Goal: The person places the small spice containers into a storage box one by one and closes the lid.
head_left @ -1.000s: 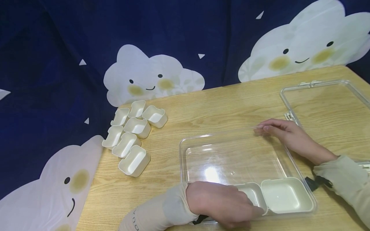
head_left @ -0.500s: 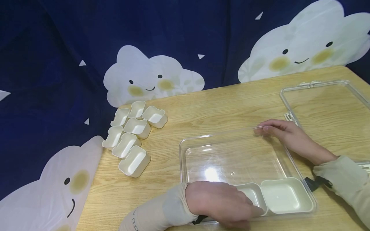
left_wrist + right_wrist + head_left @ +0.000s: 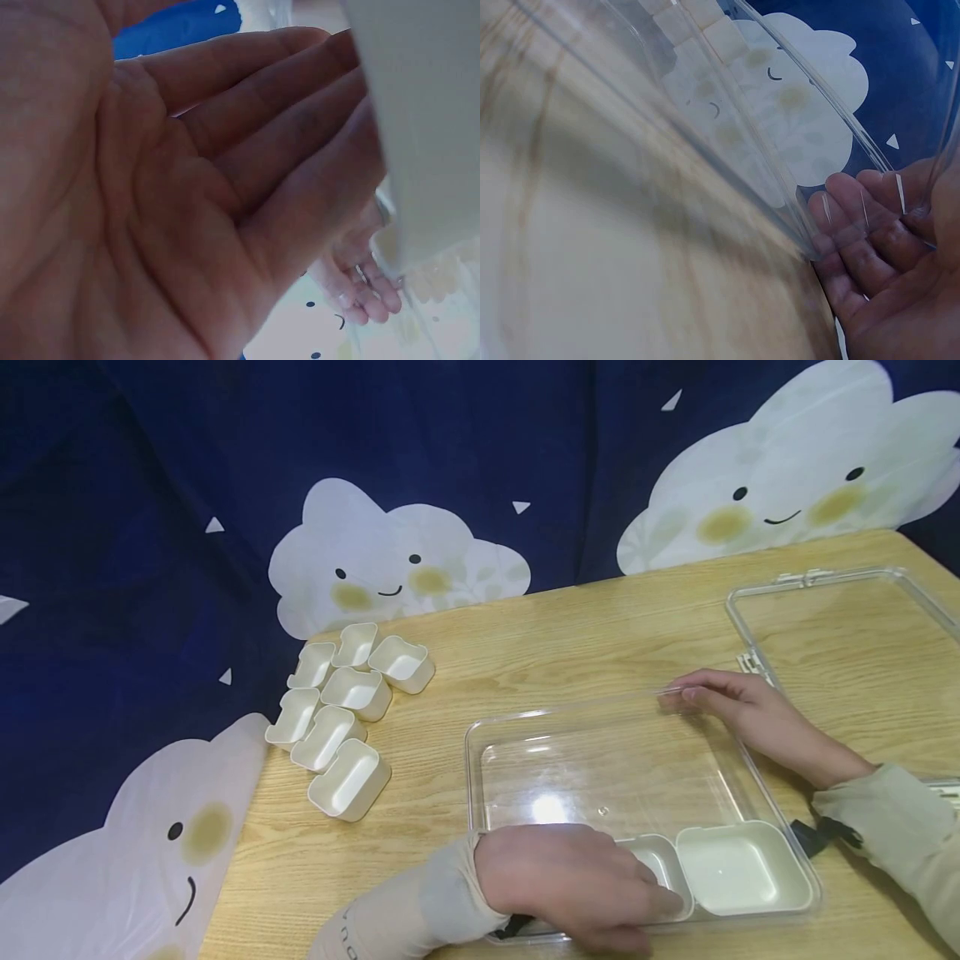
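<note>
A clear plastic box [image 3: 570,760] lies on the table in front of me. Two cream bins sit along its near side: a larger bin [image 3: 746,868] in the right corner and a narrower bin [image 3: 663,864] beside it. My left hand [image 3: 570,877] reaches over the narrower one, fingertips at its inside. In the left wrist view its fingers [image 3: 247,127] run nearly straight, their tips hidden behind a cream wall [image 3: 427,135]. My right hand [image 3: 731,706] grips the box's far right corner, and the right wrist view shows its fingers [image 3: 870,232] at the clear wall.
Several empty cream bins [image 3: 356,693] stand clustered at the table's left edge. To the right lies a clear lid [image 3: 847,635] with white clips. A dark blue cloth with a smiling cloud [image 3: 397,556] hangs behind the wooden table [image 3: 570,643].
My left hand has shifted slightly up and to the left over the narrower bin. The right hand and the box have stayed in place.
</note>
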{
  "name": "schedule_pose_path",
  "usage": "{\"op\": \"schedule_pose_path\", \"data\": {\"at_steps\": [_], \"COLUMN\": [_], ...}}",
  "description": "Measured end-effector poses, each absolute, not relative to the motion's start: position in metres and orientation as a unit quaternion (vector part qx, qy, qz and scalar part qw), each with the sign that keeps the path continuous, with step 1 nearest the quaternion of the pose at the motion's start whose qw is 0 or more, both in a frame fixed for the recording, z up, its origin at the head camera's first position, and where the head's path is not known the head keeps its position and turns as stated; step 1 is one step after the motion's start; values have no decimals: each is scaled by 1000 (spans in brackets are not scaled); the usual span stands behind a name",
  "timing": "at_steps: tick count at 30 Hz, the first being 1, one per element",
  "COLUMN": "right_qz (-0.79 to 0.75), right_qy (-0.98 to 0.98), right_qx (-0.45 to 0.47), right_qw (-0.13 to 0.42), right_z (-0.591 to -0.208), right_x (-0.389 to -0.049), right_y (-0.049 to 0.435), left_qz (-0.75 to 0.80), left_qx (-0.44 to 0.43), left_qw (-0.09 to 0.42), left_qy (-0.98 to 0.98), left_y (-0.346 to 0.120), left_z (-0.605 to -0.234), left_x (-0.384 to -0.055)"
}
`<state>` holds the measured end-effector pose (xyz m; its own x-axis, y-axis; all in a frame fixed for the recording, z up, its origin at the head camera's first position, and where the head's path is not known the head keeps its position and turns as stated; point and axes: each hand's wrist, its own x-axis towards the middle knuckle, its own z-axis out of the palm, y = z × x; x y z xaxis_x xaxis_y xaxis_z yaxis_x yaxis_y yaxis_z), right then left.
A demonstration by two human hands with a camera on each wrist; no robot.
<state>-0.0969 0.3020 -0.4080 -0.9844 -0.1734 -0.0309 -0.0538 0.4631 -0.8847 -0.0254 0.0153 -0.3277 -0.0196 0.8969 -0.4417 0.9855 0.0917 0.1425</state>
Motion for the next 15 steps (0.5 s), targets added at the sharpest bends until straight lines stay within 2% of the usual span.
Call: {"op": "schedule_pose_path", "data": {"at_steps": [8, 15], "right_qz": [-510, -510], "right_qy": [855, 856], "right_qx": [-70, -69], "right_qw": [53, 54], "right_z": [-408, -408], "right_x": [-97, -97], "right_y": [302, 302], "left_qz": [-66, -47], "left_qx": [665, 665], "left_qw": [214, 191], "left_qy": [712, 721], "left_y": [7, -1], "left_z": [-317, -309], "left_x": [-34, -39]}}
